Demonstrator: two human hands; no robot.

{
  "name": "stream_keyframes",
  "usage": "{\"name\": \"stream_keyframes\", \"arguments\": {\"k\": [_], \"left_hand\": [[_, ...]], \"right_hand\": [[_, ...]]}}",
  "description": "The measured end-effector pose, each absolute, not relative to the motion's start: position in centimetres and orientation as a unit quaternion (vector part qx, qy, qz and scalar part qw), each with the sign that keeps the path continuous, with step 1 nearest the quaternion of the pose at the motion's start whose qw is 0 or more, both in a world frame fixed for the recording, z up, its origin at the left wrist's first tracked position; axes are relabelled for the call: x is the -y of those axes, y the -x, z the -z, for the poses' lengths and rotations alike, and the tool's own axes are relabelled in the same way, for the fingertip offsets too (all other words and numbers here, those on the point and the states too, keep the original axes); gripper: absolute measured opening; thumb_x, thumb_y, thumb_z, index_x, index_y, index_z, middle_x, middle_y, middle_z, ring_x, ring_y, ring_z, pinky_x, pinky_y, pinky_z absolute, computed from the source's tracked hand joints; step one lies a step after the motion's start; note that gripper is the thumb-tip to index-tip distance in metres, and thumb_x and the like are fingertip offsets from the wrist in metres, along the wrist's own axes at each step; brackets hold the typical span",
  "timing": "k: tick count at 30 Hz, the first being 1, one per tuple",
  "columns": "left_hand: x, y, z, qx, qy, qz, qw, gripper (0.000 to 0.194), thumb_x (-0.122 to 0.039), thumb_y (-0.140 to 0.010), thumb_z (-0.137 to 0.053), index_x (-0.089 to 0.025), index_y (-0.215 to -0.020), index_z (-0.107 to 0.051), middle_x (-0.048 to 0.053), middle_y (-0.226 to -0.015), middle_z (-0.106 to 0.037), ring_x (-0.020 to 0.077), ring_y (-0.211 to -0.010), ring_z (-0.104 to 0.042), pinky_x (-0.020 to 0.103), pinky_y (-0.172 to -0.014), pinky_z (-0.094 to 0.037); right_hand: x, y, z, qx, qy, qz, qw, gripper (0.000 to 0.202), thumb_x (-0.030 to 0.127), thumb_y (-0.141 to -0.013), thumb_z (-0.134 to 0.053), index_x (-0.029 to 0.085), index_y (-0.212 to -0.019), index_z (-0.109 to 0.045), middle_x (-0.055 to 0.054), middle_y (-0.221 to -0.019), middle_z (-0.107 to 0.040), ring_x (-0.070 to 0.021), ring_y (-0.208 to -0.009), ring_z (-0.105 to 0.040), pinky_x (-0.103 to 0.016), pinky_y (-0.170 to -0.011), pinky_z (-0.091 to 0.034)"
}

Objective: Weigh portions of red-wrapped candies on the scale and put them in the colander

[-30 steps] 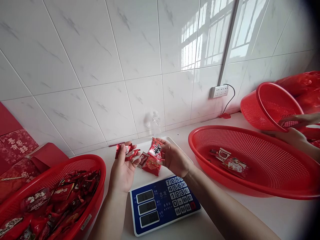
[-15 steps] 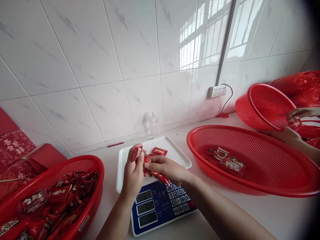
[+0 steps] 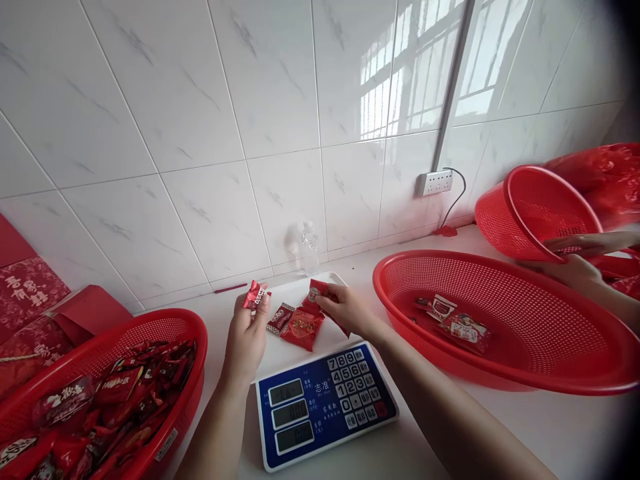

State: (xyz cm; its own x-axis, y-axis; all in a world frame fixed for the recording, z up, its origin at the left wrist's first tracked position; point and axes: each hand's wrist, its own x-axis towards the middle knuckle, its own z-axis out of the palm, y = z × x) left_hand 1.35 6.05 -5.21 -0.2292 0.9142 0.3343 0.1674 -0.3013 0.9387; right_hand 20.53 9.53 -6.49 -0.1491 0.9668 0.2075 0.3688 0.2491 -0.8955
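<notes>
My left hand (image 3: 246,341) is closed on a small red candy packet (image 3: 255,295), holding it up over the left side of the scale's white tray (image 3: 273,357). Thumb and fingers of my right hand (image 3: 345,309) pinch another red packet (image 3: 313,295) above the tray's right part. Between the hands, a dark red packet with a patterned edge (image 3: 281,318) and a larger red packet (image 3: 303,328) lie on the tray. Part of one more red packet shows beneath my right hand. The scale's blue panel (image 3: 325,407), with displays and number keys, faces me.
On the left, a red basket (image 3: 197,360) holds many red packets, beside red printed boxes (image 3: 30,290). An oval red basket (image 3: 510,267) with several packets stands right. Beyond it, another person's hands (image 3: 575,267) are at a tilted red basket (image 3: 530,193). A clear bottle (image 3: 309,247) stands behind the tray.
My hands have moved apart, the left one leftward with a packet, the right one up and rightward. Packets now lie on the tray between them. The other person's hands shifted at the tilted basket.
</notes>
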Motion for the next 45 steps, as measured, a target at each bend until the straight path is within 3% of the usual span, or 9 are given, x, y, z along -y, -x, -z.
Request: {"name": "stream_keyframes", "arguments": {"k": [3, 8, 15, 22, 27, 31, 35, 41, 45], "left_hand": [[-6.4, -1.3, 5.6, -0.489, -0.557, -0.581, 0.337, 0.034, -0.042, -0.077, -0.067, -0.022, -0.105, -0.064, 0.005, -0.097, -0.068, 0.0189, -0.089, -0.062, 0.025, -0.075, -0.044], [-6.8, -1.4, 6.1, -0.511, -0.580, -0.558, 0.303, 0.036, -0.032, -0.075, -0.068, -0.024, -0.106, -0.053, 0.005, -0.095, -0.071, 0.0203, -0.086, -0.066, 0.029, -0.076, -0.045], [-7.1, -1.3, 6.5, -0.502, -0.614, -0.513, 0.329, 0.038, -0.028, -0.077, -0.065, -0.024, -0.115, -0.058, 0.007, -0.097, -0.071, 0.0226, -0.088, -0.066, 0.030, -0.076, -0.045], [-7.3, -1.5, 7.3, -0.514, -0.587, -0.522, 0.345, 0.060, -0.023, -0.072, -0.070, -0.028, -0.128, -0.051, 0.001, -0.080, -0.072, 0.0209, -0.074, -0.066, 0.028, -0.068, -0.043], [-7.2, -1.7, 7.2, -0.519, -0.595, -0.532, 0.307, 0.030, -0.033, -0.077, -0.066, -0.027, -0.103, -0.054, -0.001, -0.070, -0.070, 0.0186, -0.057, -0.063, 0.026, -0.057, -0.040], [-7.4, -1.6, 7.3, -0.506, -0.630, -0.500, 0.311, 0.025, -0.037, -0.080, -0.062, -0.026, -0.102, -0.061, 0.007, -0.095, -0.071, 0.0226, -0.087, -0.067, 0.030, -0.074, -0.046], [-7.5, -1.4, 7.2, -0.523, -0.640, -0.482, 0.290, 0.032, -0.035, -0.076, -0.067, -0.025, -0.107, -0.067, 0.010, -0.119, -0.064, 0.0273, -0.116, -0.055, 0.038, -0.098, -0.038], [-6.5, -1.1, 5.8, -0.505, -0.632, -0.512, 0.289, 0.034, -0.041, -0.082, -0.060, -0.026, -0.113, -0.063, 0.009, -0.127, -0.060, 0.0253, -0.123, -0.049, 0.039, -0.104, -0.034], [-4.8, -1.8, 4.7, -0.445, -0.647, -0.505, 0.358, 0.035, -0.047, -0.088, -0.051, -0.024, -0.113, -0.058, 0.009, -0.123, -0.062, 0.0228, -0.119, -0.053, 0.035, -0.099, -0.041]], "right_hand": [[-9.5, -20.2, 7.0, 0.727, 0.546, -0.249, 0.332, 0.024, 0.041, -0.082, -0.051, 0.021, -0.076, -0.063, -0.004, -0.067, -0.063, -0.0173, -0.061, -0.056, -0.028, -0.054, -0.036], [-8.9, -20.2, 6.7, 0.743, 0.582, -0.141, 0.298, 0.036, 0.039, -0.086, -0.048, 0.020, -0.115, -0.058, -0.010, -0.091, -0.069, -0.0232, -0.080, -0.062, -0.031, -0.063, -0.040], [-7.9, -20.4, 6.0, 0.828, 0.466, -0.175, 0.259, 0.020, 0.030, -0.084, -0.052, 0.024, -0.080, -0.071, -0.005, -0.086, -0.069, -0.0185, -0.075, -0.060, -0.031, -0.067, -0.042], [-8.5, -20.6, 6.7, 0.813, 0.467, -0.187, 0.294, 0.028, 0.030, -0.084, -0.054, 0.029, -0.107, -0.069, -0.005, -0.103, -0.071, -0.0233, -0.092, -0.062, -0.035, -0.077, -0.046], [-8.5, -21.1, 6.3, 0.799, 0.470, -0.188, 0.325, 0.031, 0.032, -0.086, -0.052, 0.028, -0.113, -0.066, -0.006, -0.111, -0.069, -0.0236, -0.095, -0.062, -0.035, -0.079, -0.046], [-8.0, -21.1, 5.7, 0.793, 0.477, -0.190, 0.327, 0.032, 0.035, -0.087, -0.049, 0.026, -0.113, -0.066, -0.007, -0.110, -0.069, -0.0240, -0.095, -0.062, -0.036, -0.078, -0.046], [-7.7, -21.1, 5.4, 0.789, 0.476, -0.205, 0.330, 0.032, 0.036, -0.087, -0.050, 0.025, -0.111, -0.067, -0.008, -0.108, -0.069, -0.0210, -0.082, -0.064, -0.031, -0.067, -0.046], [-7.7, -20.9, 5.0, 0.696, 0.487, -0.292, 0.440, 0.034, 0.043, -0.083, -0.055, 0.019, -0.104, -0.067, -0.004, -0.071, -0.064, -0.0107, -0.048, -0.051, -0.025, -0.045, -0.038], [-7.6, -20.5, 4.8, 0.551, 0.391, -0.403, 0.617, 0.040, 0.052, -0.084, -0.052, 0.019, -0.104, -0.062, 0.001, -0.074, -0.057, -0.0059, -0.044, -0.043, -0.020, -0.036, -0.034]]}}
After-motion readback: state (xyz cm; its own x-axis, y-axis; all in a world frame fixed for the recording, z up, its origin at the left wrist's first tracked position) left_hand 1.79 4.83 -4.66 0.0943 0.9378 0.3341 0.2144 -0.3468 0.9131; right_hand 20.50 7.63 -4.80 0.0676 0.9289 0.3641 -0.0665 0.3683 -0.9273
